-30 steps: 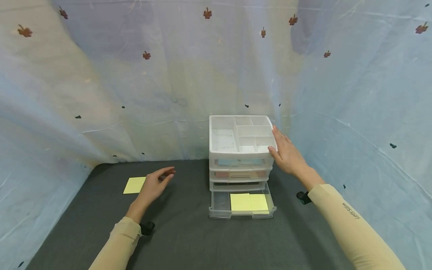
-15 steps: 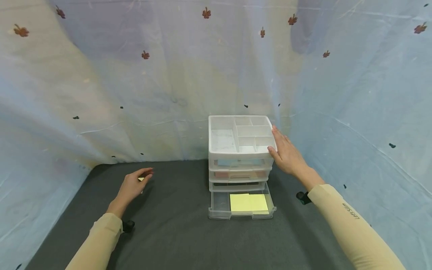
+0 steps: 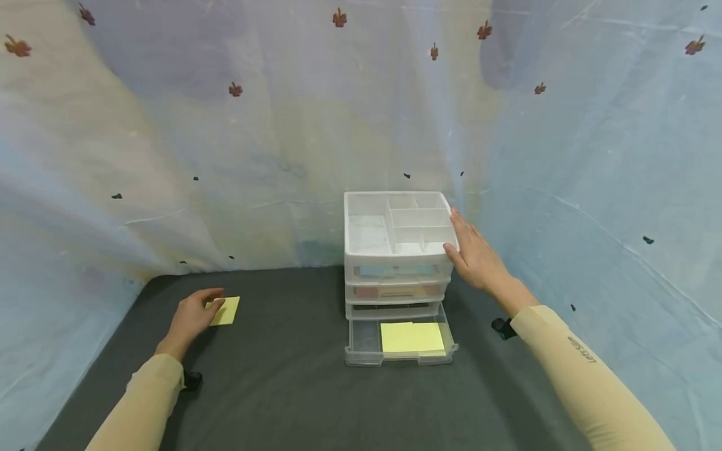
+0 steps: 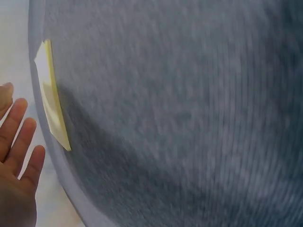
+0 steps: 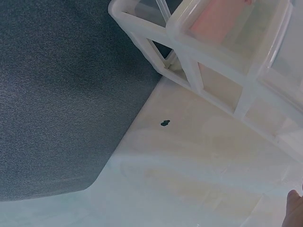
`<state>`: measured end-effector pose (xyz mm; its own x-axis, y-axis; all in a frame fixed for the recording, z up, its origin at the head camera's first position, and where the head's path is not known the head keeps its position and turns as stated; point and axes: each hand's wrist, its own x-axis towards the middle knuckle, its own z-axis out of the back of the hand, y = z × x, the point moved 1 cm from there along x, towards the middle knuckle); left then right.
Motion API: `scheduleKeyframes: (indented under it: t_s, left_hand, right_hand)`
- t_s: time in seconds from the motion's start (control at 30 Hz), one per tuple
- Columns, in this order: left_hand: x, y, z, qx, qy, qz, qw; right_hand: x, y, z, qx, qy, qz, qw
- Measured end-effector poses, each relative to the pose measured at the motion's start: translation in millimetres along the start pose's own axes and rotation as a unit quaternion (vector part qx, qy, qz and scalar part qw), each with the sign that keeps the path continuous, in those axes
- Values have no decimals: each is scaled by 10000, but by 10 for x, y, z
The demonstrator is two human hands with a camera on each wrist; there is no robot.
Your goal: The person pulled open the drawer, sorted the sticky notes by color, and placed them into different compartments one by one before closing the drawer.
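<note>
A pad of yellow sticky notes (image 3: 228, 312) lies on the dark cloth at the left. My left hand (image 3: 190, 319) hovers right at it, its fingers overlapping the pad's left side in the head view. In the left wrist view that hand (image 4: 19, 158) has relaxed, spread fingers, apart from the pad (image 4: 55, 101). My right hand (image 3: 479, 260) rests against the right side of a white plastic drawer organizer (image 3: 365, 257), fingers straight, thumb at the top rim. Its bottom drawer (image 3: 363, 341) is pulled out and holds yellow sticky notes (image 3: 412, 338) lying side by side.
The organizer's top tray (image 3: 369, 232) is divided into several compartments. Its upper drawers are pushed in, with a pinkish item (image 5: 220, 21) showing through one. Dark cloth (image 3: 276, 388) covers the table, and a pale patterned curtain (image 3: 282, 138) hangs behind and at both sides.
My left hand has moved leftward across and past the sticky note pad to its left side. The right hand keeps its place on the organizer. The head view has turned slightly.
</note>
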<state>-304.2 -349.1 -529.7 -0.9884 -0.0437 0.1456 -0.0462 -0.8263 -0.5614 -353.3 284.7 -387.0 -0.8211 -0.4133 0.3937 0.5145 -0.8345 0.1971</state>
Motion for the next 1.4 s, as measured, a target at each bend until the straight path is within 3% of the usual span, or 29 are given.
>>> scheduleKeyframes:
  t_s: [0.2, 0.7, 1.0, 1.17, 1.4]
  left_hand:
    - [-2, 108, 66, 127, 133, 200, 9996]
    - [24, 251, 149, 390, 913, 148, 9949]
    - [36, 292, 152, 515, 974, -15, 9939]
    - [-4, 291, 153, 426, 834, -31, 9956]
    - [-63, 282, 144, 194, 713, 165, 9971]
  right_hand:
    - [9, 3, -1, 13, -8, -5, 10000]
    - [15, 29, 6, 21, 87, -61, 9999]
    - [2, 17, 9, 34, 34, -68, 10000]
    - [-3, 26, 24, 55, 52, -42, 10000]
    - [1, 12, 14, 40, 27, -33, 10000]
